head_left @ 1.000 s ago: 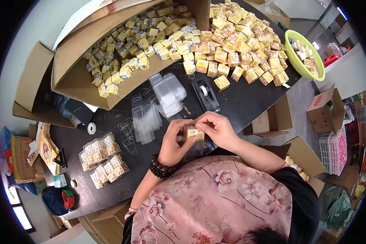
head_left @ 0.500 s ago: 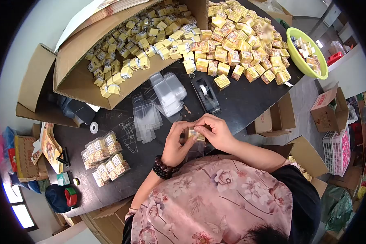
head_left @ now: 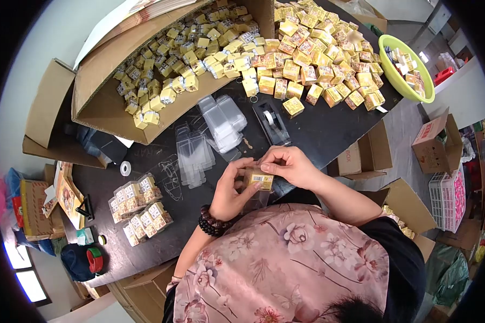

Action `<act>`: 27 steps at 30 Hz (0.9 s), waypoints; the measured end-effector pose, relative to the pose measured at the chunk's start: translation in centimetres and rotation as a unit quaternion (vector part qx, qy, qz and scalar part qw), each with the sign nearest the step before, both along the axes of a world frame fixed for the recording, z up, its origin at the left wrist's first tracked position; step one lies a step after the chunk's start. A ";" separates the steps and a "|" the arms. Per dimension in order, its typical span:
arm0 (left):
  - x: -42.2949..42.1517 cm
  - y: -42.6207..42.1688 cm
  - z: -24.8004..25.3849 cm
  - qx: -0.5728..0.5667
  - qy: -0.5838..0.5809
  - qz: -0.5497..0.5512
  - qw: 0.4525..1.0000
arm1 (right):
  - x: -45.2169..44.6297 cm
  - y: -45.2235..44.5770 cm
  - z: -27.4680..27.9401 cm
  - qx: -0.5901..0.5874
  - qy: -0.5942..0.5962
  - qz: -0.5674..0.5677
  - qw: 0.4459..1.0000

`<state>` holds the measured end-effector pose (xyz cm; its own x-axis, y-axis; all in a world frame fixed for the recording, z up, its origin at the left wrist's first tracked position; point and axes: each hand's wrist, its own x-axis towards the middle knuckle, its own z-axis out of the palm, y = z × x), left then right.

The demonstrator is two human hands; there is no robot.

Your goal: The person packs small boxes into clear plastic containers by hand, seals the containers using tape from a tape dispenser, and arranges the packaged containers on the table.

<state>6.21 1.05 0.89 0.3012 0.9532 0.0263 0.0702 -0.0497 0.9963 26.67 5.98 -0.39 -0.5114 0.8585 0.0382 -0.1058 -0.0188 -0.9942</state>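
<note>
A small yellow box with a barcode [head_left: 261, 180] sits between my hands, close to my body. Clear plastic packaging [head_left: 260, 201] shows below it and seems to surround it. My left hand [head_left: 233, 188], with dark beads on the wrist, is wrapped round the box and plastic from the left. From the right, my right hand [head_left: 286, 164] pinches the upper edge of the packaging with thumb and forefinger; the exact contact is partly hidden. Beyond my hands lie flat clear plastic boxes [head_left: 223, 124] and a black tape dispenser [head_left: 272, 125].
A large carton [head_left: 94, 102] at the back holds many small yellow boxes with keyrings. Beside it is a pile of printed yellow boxes [head_left: 323, 59] and a green basin [head_left: 385, 64]. Filled clear packs [head_left: 137, 199] and a tape roll [head_left: 125, 168] lie left.
My right hand has moved slightly up and right, with its forearm swung outward. The yellow box has turned, so its barcode side shows more fully. My left hand stays round it.
</note>
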 end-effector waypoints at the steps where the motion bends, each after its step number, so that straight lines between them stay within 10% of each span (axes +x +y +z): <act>1: 0.0 0.0 0.0 0.000 0.000 0.000 1.000 | 0.0 0.0 0.1 0.000 0.000 0.000 1.000; 10: 0.3 0.1 0.9 0.068 0.102 0.012 0.992 | 0.0 -1.0 1.3 -0.007 -0.079 -0.037 0.996; 18: 0.6 1.2 -1.4 0.044 0.063 0.004 0.997 | 1.7 -0.7 0.7 0.256 -0.160 -0.025 0.953; 21: 1.6 3.6 -2.9 0.041 0.099 -0.054 0.993 | 3.2 1.0 -2.3 0.095 -0.205 -0.302 0.926; 27: 3.7 6.3 -4.2 0.062 0.172 -0.130 0.975 | 4.6 5.0 -3.4 -0.303 -0.109 -0.141 0.936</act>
